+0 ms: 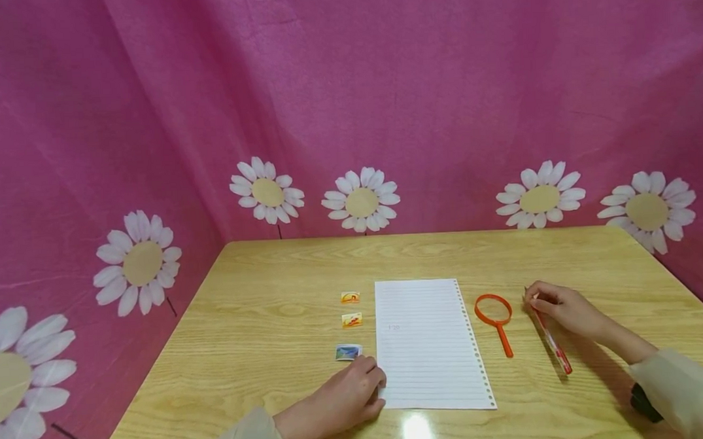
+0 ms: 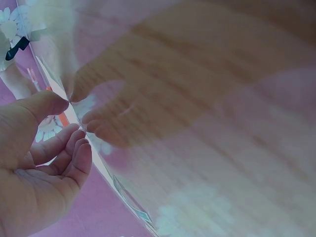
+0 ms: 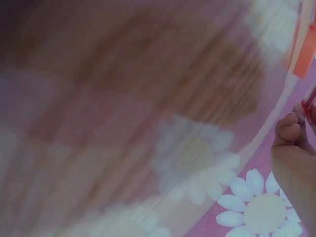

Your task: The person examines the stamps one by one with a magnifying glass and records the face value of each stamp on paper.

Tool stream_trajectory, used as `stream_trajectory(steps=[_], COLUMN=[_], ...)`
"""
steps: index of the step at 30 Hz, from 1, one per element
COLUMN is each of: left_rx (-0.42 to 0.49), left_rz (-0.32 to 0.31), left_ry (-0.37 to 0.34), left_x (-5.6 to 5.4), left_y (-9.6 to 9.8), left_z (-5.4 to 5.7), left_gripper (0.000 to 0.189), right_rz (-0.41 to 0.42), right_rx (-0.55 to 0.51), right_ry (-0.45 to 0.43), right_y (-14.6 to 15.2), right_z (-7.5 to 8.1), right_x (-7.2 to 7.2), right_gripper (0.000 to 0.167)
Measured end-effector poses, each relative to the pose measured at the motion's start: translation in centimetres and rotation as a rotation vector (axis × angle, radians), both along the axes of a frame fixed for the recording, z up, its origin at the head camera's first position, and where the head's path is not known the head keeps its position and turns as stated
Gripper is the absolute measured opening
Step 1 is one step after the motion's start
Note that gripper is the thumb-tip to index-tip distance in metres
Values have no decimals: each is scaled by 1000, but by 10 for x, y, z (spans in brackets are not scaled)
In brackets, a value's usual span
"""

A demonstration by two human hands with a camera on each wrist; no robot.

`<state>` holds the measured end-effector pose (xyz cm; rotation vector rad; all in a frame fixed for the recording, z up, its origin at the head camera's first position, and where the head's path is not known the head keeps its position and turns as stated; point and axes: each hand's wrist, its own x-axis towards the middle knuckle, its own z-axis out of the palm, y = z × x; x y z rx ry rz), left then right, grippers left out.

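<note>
My right hand (image 1: 564, 308) pinches one end of a clear pen with red parts (image 1: 549, 339), which slants down toward the near side of the table. In the right wrist view the pen's red part (image 3: 309, 101) shows at the fingers. My left hand (image 1: 353, 390) rests at the lower left edge of a lined sheet of paper (image 1: 428, 367), its fingers loosely bent. The sheet has punched holes along its right side and faint writing at the left. Just beyond the left fingers lies a small blue picture stamp (image 1: 348, 352).
Two small yellow-and-red picture stamps (image 1: 351, 320) lie left of the sheet, one beyond the other. An orange-red magnifying glass (image 1: 505, 340) lies between the sheet and the pen. A pink curtain with daisies (image 1: 429, 98) hangs behind the wooden table (image 1: 245, 342).
</note>
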<state>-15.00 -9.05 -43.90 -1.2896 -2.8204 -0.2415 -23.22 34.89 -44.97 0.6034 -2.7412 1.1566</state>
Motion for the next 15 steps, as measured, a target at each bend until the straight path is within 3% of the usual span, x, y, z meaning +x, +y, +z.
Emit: stream_trajectory(steps=[3,10,15], left_rx=[-4,-6,1], left_rz=[-3,-3,-10], left_ry=[-6,-4,6], left_x=[0,-1,-3], left_y=[0,0,-1], left_z=[0,-1,-3], left_gripper=[16,18,18], right_rz=[21,69,83], right_rx=[63,92,136], right_ry=[49,78,166], right_y=[-2,-4,-5], right_z=[-2,-7,-12], right_x=[-2,-5,-7], right_gripper=[10,11,15])
